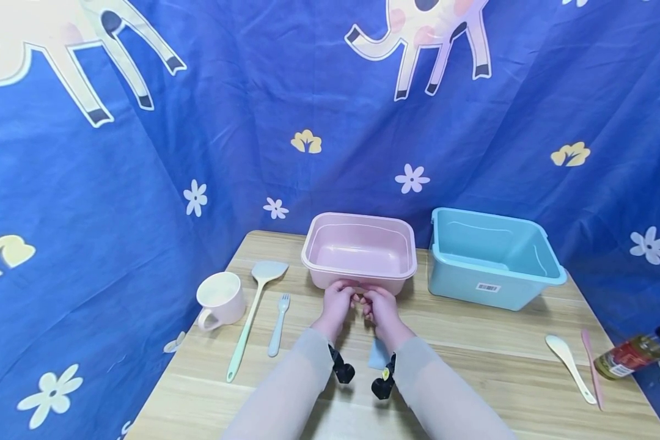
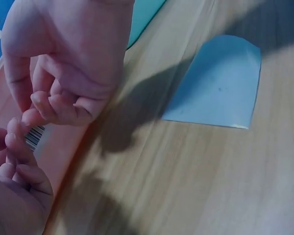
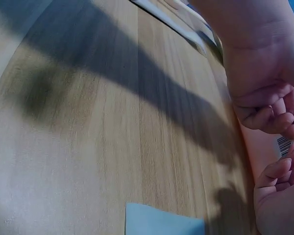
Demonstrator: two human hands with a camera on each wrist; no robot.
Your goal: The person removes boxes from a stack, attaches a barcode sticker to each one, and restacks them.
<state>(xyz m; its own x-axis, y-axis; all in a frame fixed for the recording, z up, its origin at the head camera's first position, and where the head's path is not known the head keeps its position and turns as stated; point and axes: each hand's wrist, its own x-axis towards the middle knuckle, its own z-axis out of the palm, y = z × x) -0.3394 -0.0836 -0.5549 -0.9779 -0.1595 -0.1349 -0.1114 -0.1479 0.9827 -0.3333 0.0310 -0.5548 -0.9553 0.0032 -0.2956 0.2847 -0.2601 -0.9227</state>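
A pink plastic basin point(image 1: 363, 270) stands at the back middle of the table. Both hands meet at its front wall, just under the rim. My left hand point(image 1: 337, 304) and right hand point(image 1: 381, 307) have curled fingers, with their fingertips close together. In the left wrist view, a barcode label point(image 2: 34, 137) on the basin shows between the two hands; the right wrist view shows this label point(image 3: 284, 145) there too. I cannot tell whether the fingertips pinch the label. A flat light-blue piece point(image 2: 218, 85) with one rounded end lies on the table behind the hands.
A blue bin point(image 1: 473, 287) stands right of the basin. To the left are a white mug point(image 1: 222, 299), a long-handled spatula point(image 1: 247, 330) and a blue fork point(image 1: 278, 327). A white spoon point(image 1: 572, 366), a pink stick point(image 1: 592, 370) and a sauce bottle point(image 1: 629, 357) lie at the right.
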